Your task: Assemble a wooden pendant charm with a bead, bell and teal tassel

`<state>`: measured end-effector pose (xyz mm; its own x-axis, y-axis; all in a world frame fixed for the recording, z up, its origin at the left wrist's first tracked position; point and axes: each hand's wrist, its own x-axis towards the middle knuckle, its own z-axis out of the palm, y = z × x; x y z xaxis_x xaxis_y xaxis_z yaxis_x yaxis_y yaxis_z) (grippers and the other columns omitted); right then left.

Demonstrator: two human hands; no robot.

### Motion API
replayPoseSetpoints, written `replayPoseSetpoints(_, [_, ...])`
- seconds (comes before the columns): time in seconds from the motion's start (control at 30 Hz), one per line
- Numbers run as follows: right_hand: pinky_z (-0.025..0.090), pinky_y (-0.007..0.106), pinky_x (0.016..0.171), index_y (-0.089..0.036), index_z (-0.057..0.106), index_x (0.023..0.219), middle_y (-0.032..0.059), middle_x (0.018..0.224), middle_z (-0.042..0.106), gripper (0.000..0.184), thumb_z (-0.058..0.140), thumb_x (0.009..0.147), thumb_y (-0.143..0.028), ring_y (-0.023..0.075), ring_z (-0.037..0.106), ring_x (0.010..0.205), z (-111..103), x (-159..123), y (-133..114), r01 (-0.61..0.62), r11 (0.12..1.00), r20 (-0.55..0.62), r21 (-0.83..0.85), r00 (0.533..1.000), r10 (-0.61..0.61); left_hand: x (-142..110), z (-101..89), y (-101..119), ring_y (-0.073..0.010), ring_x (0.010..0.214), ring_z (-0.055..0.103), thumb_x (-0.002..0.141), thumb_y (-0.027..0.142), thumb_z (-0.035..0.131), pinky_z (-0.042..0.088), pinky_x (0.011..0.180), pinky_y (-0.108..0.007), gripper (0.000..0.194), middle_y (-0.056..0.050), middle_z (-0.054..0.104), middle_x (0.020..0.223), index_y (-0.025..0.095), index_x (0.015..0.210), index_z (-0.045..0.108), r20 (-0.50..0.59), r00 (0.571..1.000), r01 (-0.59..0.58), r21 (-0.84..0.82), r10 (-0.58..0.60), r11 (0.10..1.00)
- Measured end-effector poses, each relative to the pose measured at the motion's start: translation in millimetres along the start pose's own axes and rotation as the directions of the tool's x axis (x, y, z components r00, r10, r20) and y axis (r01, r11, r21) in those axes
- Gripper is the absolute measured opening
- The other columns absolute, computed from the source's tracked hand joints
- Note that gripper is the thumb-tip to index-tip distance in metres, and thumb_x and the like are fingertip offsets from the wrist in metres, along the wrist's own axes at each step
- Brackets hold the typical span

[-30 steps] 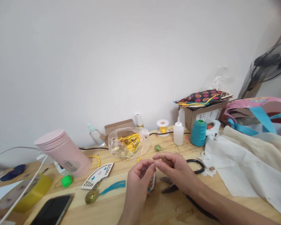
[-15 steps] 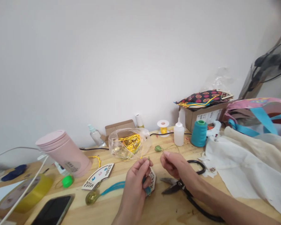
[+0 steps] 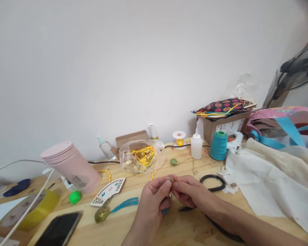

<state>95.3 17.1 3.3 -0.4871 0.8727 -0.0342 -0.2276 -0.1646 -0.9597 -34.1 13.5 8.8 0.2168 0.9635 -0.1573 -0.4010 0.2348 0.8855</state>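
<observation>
The person's left hand [image 3: 152, 201] and right hand [image 3: 187, 191] are pinching a small green knotted bead [image 3: 171, 179] tightly between their fingertips, above a pine workbench [image 3: 184, 229]. A blue tassel [image 3: 165, 211] is showing below the left hand, partly hidden, while black-handled scissors [image 3: 212, 182] are lying beside and under the right hand.

You are pinching an olive-green cord knot [image 3: 171, 179] over a pale, grain-streaked pine bench [image 3: 179, 232]. A blue tassel [image 3: 125, 205] is trailing from a gold-green ornament [image 3: 101, 215], bright yellow cord [image 3: 143, 156] is tangling inside a clear plastic bag [image 3: 125, 160], and a teal thread cone [image 3: 218, 148] is showing a green top. A pale pink tumbler [image 3: 70, 167] is carrying a grey patch, and black fabric [image 3: 218, 106] is showing pink-and-gold medallions.
</observation>
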Motion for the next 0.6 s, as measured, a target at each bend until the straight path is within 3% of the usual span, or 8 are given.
replayPoseSetpoints(0.17, [0.009,0.02,0.034,-0.014,0.055,0.064,-0.0115,0.036,0.026,0.026,0.053,0.072,-0.039,0.004,0.015,0.033,-2.5,2.2,-3.3,0.005,1.0,-0.133,-0.031,0.991,-0.009,2.5,-1.8,1.4,-0.0003,0.039,0.025,0.062,0.026,0.068,0.015,0.035,-0.013,0.017,0.004,0.046,0.05,0.011,0.071,0.068,-0.066,0.997,-0.033,0.027,0.034,0.999])
replayPoseSetpoints(0.3, [0.009,0.02,0.034,-0.013,0.061,0.07,-0.0118,0.035,0.021,0.027,0.055,0.07,-0.039,0.0042,0.013,0.034,-5.1,1.6,-9.6,-0.034,0.994,-0.308,-0.105,0.951,0.0,4.9,-5.2,2.1,0.0003,0.037,0.024,0.064,0.027,0.066,0.015,0.035,-0.012,0.016,0.007,0.04,0.046,0.013,0.071,0.066,-0.163,0.982,-0.091,0.024,0.094,0.996])
replayPoseSetpoints(0.4, [0.017,0.02,0.037,-0.014,0.063,0.069,-0.0084,0.039,0.029,0.025,0.054,0.072,-0.036,0.0056,0.02,0.037,-4.5,-1.2,-14.8,0.048,0.969,-0.387,-0.243,0.911,-0.143,5.4,-5.9,1.7,0.0009,0.038,0.028,0.064,0.027,0.066,0.019,0.035,-0.011,0.016,0.005,0.05,0.057,0.014,0.073,0.064,-0.225,0.962,-0.138,0.076,0.152,0.987])
replayPoseSetpoints(0.5, [0.025,0.021,0.043,-0.015,0.062,0.061,-0.0037,0.049,0.039,0.024,0.052,0.074,-0.032,0.008,0.031,0.046,-1.6,-4.2,-16.6,0.157,0.858,-0.325,-0.489,0.88,-0.347,4.3,-4.0,0.5,0.0001,0.039,0.03,0.064,0.028,0.065,0.022,0.035,-0.012,0.017,0.005,0.051,0.059,0.015,0.074,0.062,-0.243,0.952,-0.155,0.137,0.185,0.978])
replayPoseSetpoints(0.6, [0.023,0.021,0.041,-0.015,0.062,0.059,-0.0039,0.047,0.037,0.024,0.048,0.076,-0.027,0.0078,0.029,0.044,0.8,-6.3,-14.2,0.19,0.669,-0.235,-0.718,0.839,-0.49,2.6,-0.8,-0.7,-0.0008,0.036,0.029,0.063,0.029,0.067,0.02,0.034,-0.012,0.018,0.008,0.043,0.048,0.015,0.071,0.059,-0.275,0.942,-0.138,0.209,0.194,0.968])
